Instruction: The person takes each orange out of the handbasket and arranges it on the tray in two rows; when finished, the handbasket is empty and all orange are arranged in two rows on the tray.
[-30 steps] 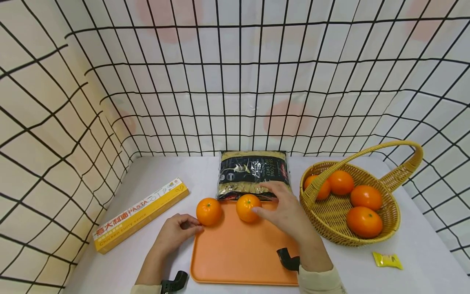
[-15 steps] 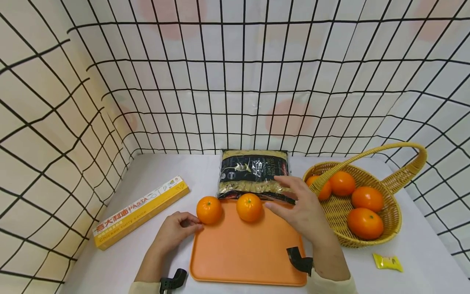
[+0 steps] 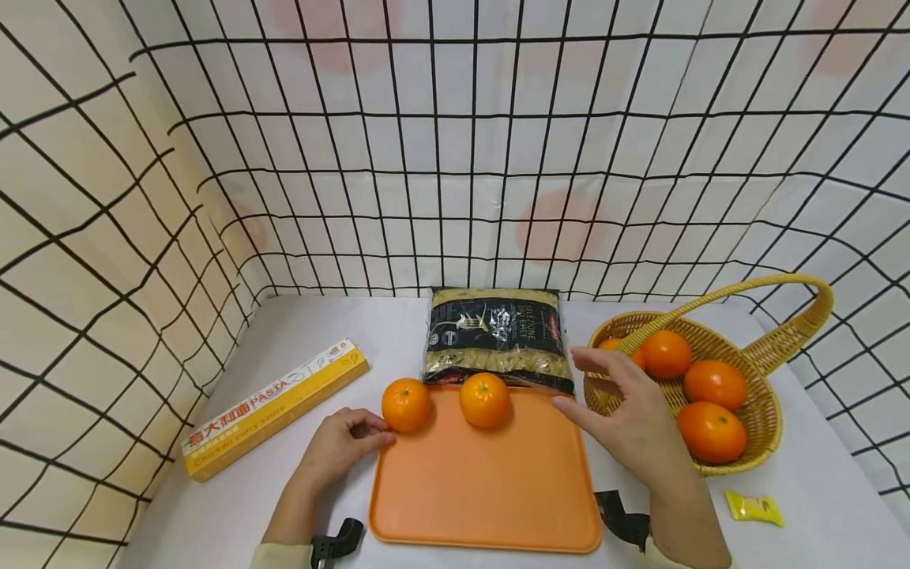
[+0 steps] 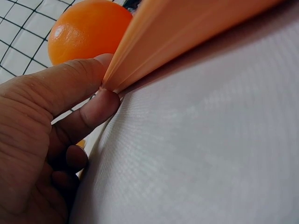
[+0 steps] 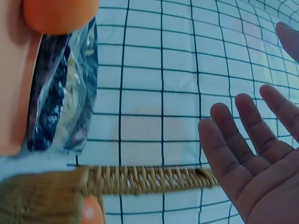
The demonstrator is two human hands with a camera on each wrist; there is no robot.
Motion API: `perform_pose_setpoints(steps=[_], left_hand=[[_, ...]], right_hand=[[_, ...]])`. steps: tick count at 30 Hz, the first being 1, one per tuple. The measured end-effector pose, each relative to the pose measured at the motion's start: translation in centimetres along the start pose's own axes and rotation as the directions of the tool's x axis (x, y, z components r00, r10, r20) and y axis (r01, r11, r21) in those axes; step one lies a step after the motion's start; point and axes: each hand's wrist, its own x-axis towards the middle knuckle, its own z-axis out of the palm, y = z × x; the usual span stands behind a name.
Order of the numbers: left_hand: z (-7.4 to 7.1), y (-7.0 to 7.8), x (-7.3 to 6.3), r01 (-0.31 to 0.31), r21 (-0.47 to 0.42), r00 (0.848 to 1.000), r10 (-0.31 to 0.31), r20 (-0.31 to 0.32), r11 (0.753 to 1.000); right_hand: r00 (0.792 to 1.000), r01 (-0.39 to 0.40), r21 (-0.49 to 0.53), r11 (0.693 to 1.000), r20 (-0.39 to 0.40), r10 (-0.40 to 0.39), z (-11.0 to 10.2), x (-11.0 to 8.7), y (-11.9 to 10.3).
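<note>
White counter [image 3: 213,521], enclosed by a pale backdrop [image 3: 490,186] crossed with black grid lines. At its centre lies a flat orange tray [image 3: 483,490], the landmark for everything else. 2 oranges sit along the tray's far side: the first [image 3: 407,405] at its far left corner, the second [image 3: 485,400] near the middle of the far edge. At the tray's left edge, a person's left hand [image 3: 346,442] pinches the rim, thumb above and finger below. Right of the tray, the right hand [image 3: 636,419] is wide, fingers and thumb spread, in front of a wicker basket [image 3: 771,431] showing 4 oranges; whether it touches the basket, I cannot tell. Just beyond the tray is a black-labelled pasta bag [image 3: 496,336]; left of it, a slanted yellow-and-white pasta box [image 3: 277,407]; well to its right, a small yellow packet [image 3: 754,508].
</note>
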Motion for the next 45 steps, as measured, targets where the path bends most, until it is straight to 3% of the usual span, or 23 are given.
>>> perform_pose_setpoints(steps=[6, 19, 26, 31, 45], left_hand=[[0.1, 0.1, 0.0, 0.013, -0.007, 1.000, -0.013, 0.006, 1.000], [0.1, 0.1, -0.1, 0.009, -0.021, 1.000, -0.009, 0.002, 1.000], [0.1, 0.2, -0.1, 0.005, -0.015, 1.000, -0.005, -0.003, 1.000], [0.0, 0.2, -0.2, 0.007, -0.024, 1.000, -0.007, -0.007, 1.000], [-0.1, 0.2, -0.2, -0.015, -0.010, 1.000, 0.015, -0.011, 1.000]], right_hand=[[0.998, -0.007, -0.072, 0.997, -0.060, 0.002, -1.6, -1.2, 0.8], [0.996, -0.065, -0.176, 0.982, -0.077, 0.052, -5.1, -3.2, 4.9], [0.983, -0.174, -0.270, 0.947, 0.012, 0.184, -6.9, -3.7, 8.1], [0.970, -0.223, -0.328, 0.918, 0.020, 0.243, -7.1, -3.8, 10.7], [0.961, -0.170, -0.426, 0.888, 0.127, 0.245, -9.3, -2.8, 15.8]])
